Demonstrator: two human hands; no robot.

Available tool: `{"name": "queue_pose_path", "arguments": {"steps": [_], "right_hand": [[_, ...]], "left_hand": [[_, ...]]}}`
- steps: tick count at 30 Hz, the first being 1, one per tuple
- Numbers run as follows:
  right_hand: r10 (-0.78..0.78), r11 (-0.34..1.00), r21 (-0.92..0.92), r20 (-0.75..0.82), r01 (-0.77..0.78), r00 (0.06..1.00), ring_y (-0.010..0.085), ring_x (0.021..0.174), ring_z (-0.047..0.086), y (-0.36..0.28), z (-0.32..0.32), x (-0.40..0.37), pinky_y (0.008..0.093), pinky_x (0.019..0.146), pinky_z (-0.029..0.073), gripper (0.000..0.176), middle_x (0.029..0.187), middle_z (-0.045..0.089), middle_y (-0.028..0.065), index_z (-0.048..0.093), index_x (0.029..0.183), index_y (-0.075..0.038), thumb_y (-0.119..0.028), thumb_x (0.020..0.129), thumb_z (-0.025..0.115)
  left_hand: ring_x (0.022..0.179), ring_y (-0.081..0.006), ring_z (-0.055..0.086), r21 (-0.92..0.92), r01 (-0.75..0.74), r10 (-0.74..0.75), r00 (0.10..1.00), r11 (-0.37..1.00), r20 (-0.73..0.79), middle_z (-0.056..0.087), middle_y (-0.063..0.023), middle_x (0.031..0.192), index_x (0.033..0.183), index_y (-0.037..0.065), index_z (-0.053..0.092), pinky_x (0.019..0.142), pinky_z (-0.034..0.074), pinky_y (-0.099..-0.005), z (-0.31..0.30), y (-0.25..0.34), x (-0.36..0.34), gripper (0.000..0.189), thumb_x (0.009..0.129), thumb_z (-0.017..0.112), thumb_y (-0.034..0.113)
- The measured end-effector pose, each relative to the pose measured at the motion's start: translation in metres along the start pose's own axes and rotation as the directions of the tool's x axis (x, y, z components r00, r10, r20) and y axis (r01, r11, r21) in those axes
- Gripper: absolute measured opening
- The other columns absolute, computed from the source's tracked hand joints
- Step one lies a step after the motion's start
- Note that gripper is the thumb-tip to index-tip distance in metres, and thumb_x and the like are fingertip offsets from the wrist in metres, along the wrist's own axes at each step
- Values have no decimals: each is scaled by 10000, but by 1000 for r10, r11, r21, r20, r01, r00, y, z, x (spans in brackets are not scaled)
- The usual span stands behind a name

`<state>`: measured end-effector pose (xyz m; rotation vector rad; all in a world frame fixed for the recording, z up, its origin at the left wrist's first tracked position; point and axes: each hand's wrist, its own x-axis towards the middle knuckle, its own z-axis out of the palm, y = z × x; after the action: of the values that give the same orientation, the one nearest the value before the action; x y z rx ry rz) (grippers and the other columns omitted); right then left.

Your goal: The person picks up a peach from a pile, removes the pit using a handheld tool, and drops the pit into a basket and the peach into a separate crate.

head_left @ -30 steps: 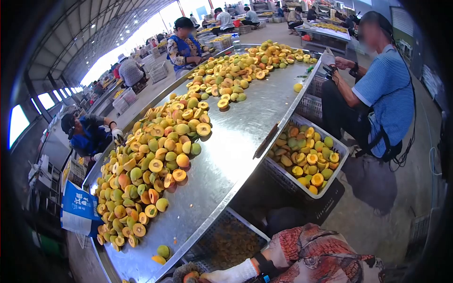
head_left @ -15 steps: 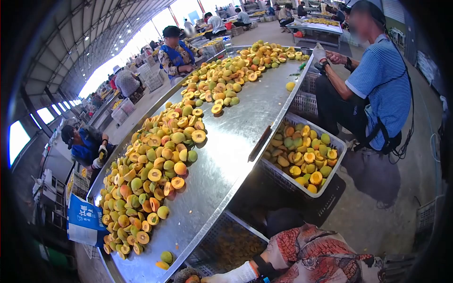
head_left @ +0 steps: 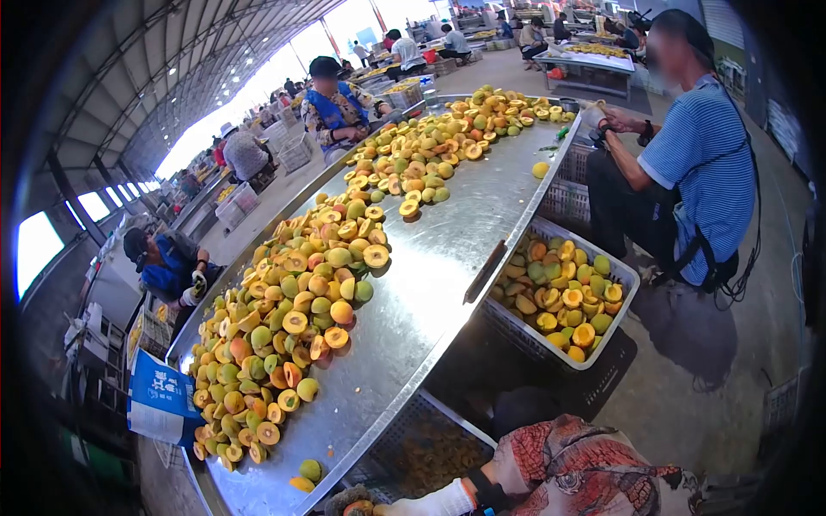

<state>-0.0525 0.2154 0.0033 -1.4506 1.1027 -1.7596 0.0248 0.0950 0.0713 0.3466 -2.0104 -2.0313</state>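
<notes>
At the bottom edge is my right hand [head_left: 366,506], in a white-cuffed glove with dark grey at the fingers. It is partly cut off by the frame. The fingers curl around an orange-yellow peach [head_left: 358,509], of which only a small part shows. The hand is beside the near edge of a metal table [head_left: 379,344]. Two peach pieces [head_left: 307,475] lie on the table just above it. Below the table edge, by my forearm, stands a crate [head_left: 447,413] with dark brownish contents. My left hand is out of view.
A long heap of halved peaches [head_left: 292,310] covers the table's far side. A crate of peach halves [head_left: 632,297] stands at right, near a seated person in a striped shirt [head_left: 701,163]. A blue-white box [head_left: 159,391] is at left. Other workers sit across the table.
The view has shifted a little, so the table and people appear slightly farther right and lower. My right hand stays low by the table edge, still around the peach.
</notes>
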Motion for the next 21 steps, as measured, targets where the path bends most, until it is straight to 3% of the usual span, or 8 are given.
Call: {"name": "queue_pose_path", "arguments": {"steps": [4,6,10,12,15,16,18,21], "right_hand": [[192,979,34,155,-199,969,75,633,503,-8,-9,-2,255,524,420,376,821,565,43,488,1133,-6,-234,862,617],[216,969,85,158,-231,964,86,596,483,-11,-9,-1,258,514,406,323,756,541,24,510,1063,-12,-247,869,617],[229,956,156,136,-249,964,78,567,491,-23,-12,-1,235,493,401,242,708,536,10,536,944,-40,-253,870,623],[383,700,492,353,-518,853,65,545,511,-24,-14,0,207,471,396,196,664,530,-5,540,840,-71,-242,865,632],[485,599,540,343,-592,804,55,522,526,-48,-17,4,187,449,393,171,652,544,-6,556,798,-86,-223,860,640],[487,596,541,344,-594,803,55,522,526,-56,-18,6,187,449,393,171,652,544,-6,556,798,-86,-223,860,640],[514,520,617,328,-591,793,56,497,523,-67,-20,10,188,440,394,177,644,558,0,558,769,-76,-206,850,648],[546,502,611,325,-612,772,56,497,523,-71,-26,11,187,440,394,175,647,561,1,559,767,-74,-202,848,647]], "left_hand": [[516,-133,526,74,-98,102,994,992,-44,601,-90,889,1096,-19,567,502,457,-263,-20,-31,4,355,903,577,278],[555,-129,541,-8,22,-22,998,1000,59,607,-92,920,1103,-21,564,521,464,-253,-19,-18,4,400,898,589,321],[683,-125,564,-9,117,-114,978,993,173,610,-85,949,1095,-21,572,608,476,-245,-25,-12,11,436,891,595,363],[795,-140,567,22,-1,-3,987,1000,159,614,-78,939,1081,-21,583,695,483,-275,-31,-28,17,491,878,593,426],[859,-165,562,123,-87,57,971,989,231,618,-76,938,1078,-15,593,784,474,-314,-19,0,23,557,861,586,499],[859,-165,562,121,-84,55,972,989,230,618,-76,938,1078,-15,593,784,474,-314,-22,-1,23,557,861,586,499],[858,-170,561,98,140,-159,963,985,220,618,-80,966,1119,20,593,782,473,-303,-30,-6,23,597,833,609,544],[897,-198,558,131,118,-143,969,984,202,605,-100,1014,1146,25,575,801,464,-335,-32,-15,26,560,845,603,496]]}}
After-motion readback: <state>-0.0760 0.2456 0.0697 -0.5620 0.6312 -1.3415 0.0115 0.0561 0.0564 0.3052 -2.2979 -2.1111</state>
